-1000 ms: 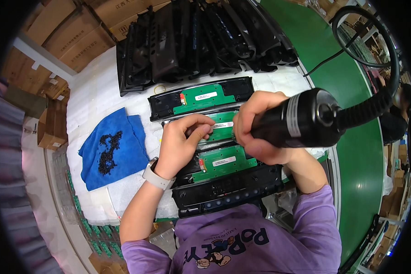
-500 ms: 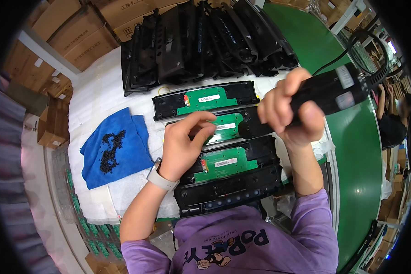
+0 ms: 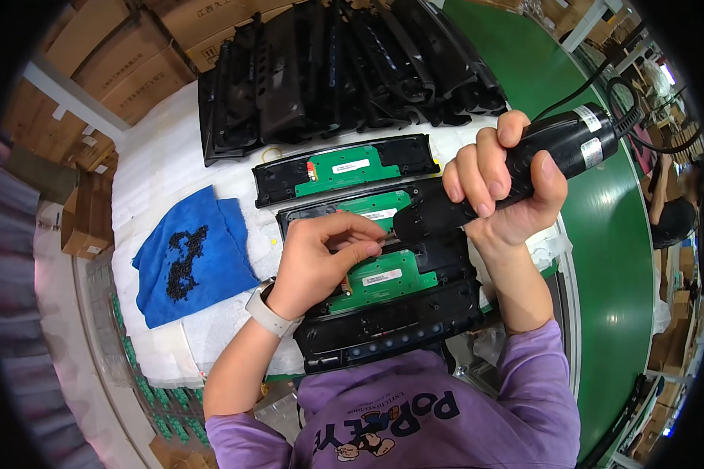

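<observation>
White-covered desk (image 3: 156, 148) likely keeps black panels (image 3: 387, 334) unscratched; right hand (image 3: 493, 176) grips a corded driver (image 3: 544, 152), left hand (image 3: 309, 254) nearly pinched at its front, hold unclear.

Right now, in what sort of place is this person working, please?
Most likely a factory workshop for assembling electronics: green circuit boards sit in long black panels, a black corded tool is in use, and cardboard boxes are stacked beyond the work surface.
</observation>
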### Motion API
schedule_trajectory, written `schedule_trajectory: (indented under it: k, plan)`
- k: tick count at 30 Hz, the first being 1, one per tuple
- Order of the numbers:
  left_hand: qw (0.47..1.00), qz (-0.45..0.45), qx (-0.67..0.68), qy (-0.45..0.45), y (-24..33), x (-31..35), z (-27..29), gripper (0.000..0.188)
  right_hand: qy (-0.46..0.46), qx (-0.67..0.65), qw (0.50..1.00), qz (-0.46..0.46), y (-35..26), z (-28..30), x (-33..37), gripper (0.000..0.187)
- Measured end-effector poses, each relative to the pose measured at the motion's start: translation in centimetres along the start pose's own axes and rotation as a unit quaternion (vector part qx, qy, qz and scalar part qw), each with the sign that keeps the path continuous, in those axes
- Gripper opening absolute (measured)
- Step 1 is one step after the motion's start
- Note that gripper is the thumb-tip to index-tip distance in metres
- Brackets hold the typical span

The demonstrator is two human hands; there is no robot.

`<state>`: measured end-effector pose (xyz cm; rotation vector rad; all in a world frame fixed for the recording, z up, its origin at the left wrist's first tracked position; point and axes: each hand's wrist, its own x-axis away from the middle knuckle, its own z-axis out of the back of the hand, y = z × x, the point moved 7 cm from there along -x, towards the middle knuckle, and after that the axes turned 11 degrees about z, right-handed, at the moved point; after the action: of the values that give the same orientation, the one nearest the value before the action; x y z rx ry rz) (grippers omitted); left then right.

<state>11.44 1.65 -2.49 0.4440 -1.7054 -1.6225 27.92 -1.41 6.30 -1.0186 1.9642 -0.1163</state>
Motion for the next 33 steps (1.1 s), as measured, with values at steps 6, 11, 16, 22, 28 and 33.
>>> schedule_trajectory:
  k: [6,11,16,22,28,33]
  plan:
    - [0.989,0.0,0.148,0.018,0.6,0.3,0.4,0.017,0.135,-0.011,0.99,0.027,-0.5,1.1,0.5,0.031]
    - [0.985,0.025,0.171,0.005,0.1,0.2,0.2,0.013,0.148,-0.008,0.989,0.027,-0.6,1.3,0.5,0.035]
    - [0.976,0.062,0.208,-0.025,-0.3,0.2,-0.2,0.021,0.149,-0.019,0.988,0.029,-0.9,1.1,0.4,0.036]
    - [0.918,-0.238,-0.29,0.132,4.9,1.9,-1.2,0.048,-0.034,0.045,0.997,-0.046,-1.7,0.6,-1.0,0.039]
    - [0.82,-0.264,-0.484,0.155,3.1,1.0,-0.8,0.042,-0.068,0.202,0.975,-0.068,-1.1,1.1,-0.4,0.039]
    - [0.822,-0.265,-0.481,0.151,3.1,0.9,-0.9,0.039,-0.032,0.18,0.98,-0.079,-0.8,1.2,-0.2,0.027]
